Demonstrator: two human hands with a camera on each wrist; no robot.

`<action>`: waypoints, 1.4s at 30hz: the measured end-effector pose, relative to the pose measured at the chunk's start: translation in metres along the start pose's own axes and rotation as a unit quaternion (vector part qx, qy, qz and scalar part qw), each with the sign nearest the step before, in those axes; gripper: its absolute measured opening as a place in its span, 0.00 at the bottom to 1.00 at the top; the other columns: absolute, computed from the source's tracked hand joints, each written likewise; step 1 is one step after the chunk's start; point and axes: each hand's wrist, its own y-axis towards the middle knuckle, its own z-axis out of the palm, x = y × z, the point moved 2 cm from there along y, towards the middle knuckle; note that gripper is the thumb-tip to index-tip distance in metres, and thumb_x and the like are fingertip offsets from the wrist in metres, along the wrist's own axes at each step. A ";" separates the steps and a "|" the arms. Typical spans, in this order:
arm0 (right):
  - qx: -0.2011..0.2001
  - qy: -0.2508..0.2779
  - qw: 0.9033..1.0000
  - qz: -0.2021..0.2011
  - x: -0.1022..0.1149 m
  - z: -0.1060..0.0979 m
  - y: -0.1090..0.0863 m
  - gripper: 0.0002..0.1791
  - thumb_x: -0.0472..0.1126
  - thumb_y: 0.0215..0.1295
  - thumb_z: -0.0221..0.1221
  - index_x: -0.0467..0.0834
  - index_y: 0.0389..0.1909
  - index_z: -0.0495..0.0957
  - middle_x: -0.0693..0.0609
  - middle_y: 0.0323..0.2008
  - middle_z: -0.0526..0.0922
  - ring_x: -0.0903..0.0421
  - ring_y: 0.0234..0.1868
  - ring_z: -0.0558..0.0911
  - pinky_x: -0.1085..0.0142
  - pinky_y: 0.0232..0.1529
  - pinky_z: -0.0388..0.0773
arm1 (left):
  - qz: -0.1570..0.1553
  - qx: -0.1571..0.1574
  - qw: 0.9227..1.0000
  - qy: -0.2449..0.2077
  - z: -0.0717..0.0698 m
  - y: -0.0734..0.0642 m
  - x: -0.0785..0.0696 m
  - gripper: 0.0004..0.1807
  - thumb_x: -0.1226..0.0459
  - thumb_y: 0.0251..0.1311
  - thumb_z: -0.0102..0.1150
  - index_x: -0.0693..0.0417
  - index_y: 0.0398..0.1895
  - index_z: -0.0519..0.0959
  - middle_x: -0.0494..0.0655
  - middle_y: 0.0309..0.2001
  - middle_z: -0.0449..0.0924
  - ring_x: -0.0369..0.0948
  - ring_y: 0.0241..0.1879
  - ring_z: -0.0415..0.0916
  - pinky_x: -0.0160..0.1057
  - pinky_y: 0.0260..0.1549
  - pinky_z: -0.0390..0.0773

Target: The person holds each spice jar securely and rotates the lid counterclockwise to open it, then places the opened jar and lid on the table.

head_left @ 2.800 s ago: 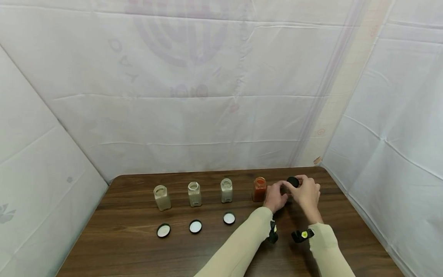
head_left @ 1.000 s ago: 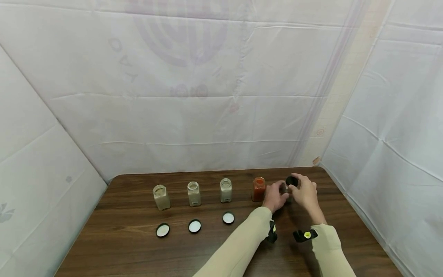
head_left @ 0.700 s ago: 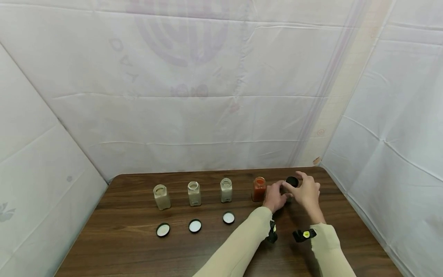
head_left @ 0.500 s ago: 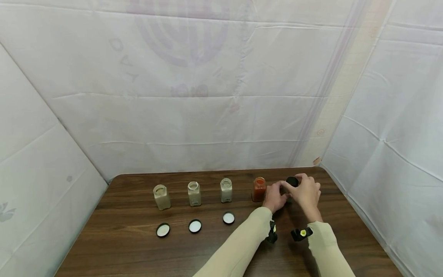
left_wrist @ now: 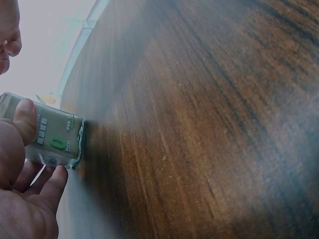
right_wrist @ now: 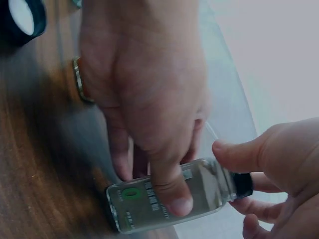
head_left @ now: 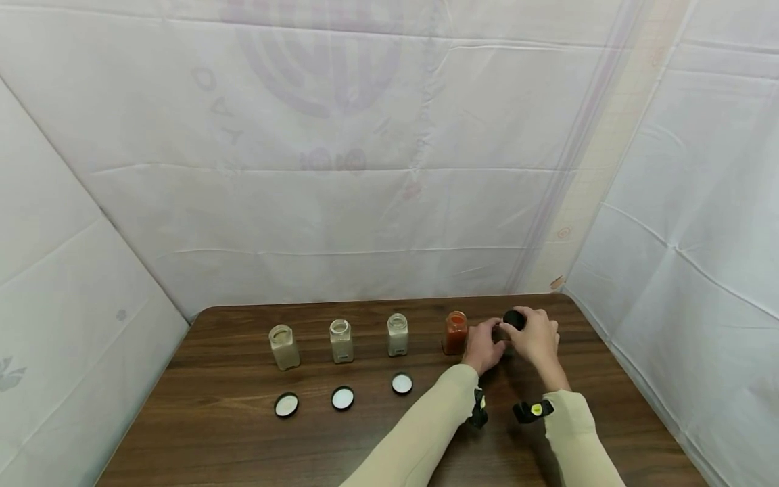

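Note:
My left hand [head_left: 483, 347] grips the body of a glass spice jar [right_wrist: 204, 196], thumb on one face and fingers on the opposite side. In the left wrist view the jar shows a green mark and pale print on its label. It stands upright on the table, mostly hidden by my hands in the head view. With thumb and fingers, my right hand [head_left: 537, 338] pinches the black lid [head_left: 514, 318] on top of this jar. Just left of my left hand is an uncovered jar of orange-red powder [head_left: 455, 335].
Farther left stand three uncovered jars of pale contents [head_left: 398, 336]. Before them lie three black lids [head_left: 402, 383], white insides up. Another upturned lid [right_wrist: 22, 17] shows in the right wrist view. White sheeting [head_left: 365, 203] surrounds the dark wooden table [head_left: 201, 406].
My right fingers have opened, shifted round the lid and pinched it again, the wrist turning slightly. My left hand stays on the jar. The other jars and lids have not moved.

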 end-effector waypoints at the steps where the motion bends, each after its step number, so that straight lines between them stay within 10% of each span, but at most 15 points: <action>1: 0.008 0.003 1.000 -0.003 0.000 -0.001 0.000 0.30 0.47 0.70 0.66 0.36 0.67 0.74 0.26 0.62 0.69 0.27 0.53 0.68 0.35 0.51 0.66 | 0.000 0.000 1.000 -0.001 0.000 0.000 0.000 0.20 0.60 0.62 0.70 0.45 0.58 0.84 0.41 0.52 0.87 0.36 0.51 0.83 0.34 0.49 0.80; 42: 0.011 0.005 1.000 -0.026 0.006 -0.011 0.000 0.30 0.46 0.71 0.65 0.37 0.68 0.73 0.25 0.62 0.67 0.26 0.55 0.66 0.33 0.54 0.64 | -0.021 0.008 1.000 -0.016 0.000 -0.004 -0.002 0.24 0.52 0.60 0.74 0.42 0.59 0.83 0.41 0.52 0.86 0.38 0.50 0.83 0.38 0.48 0.82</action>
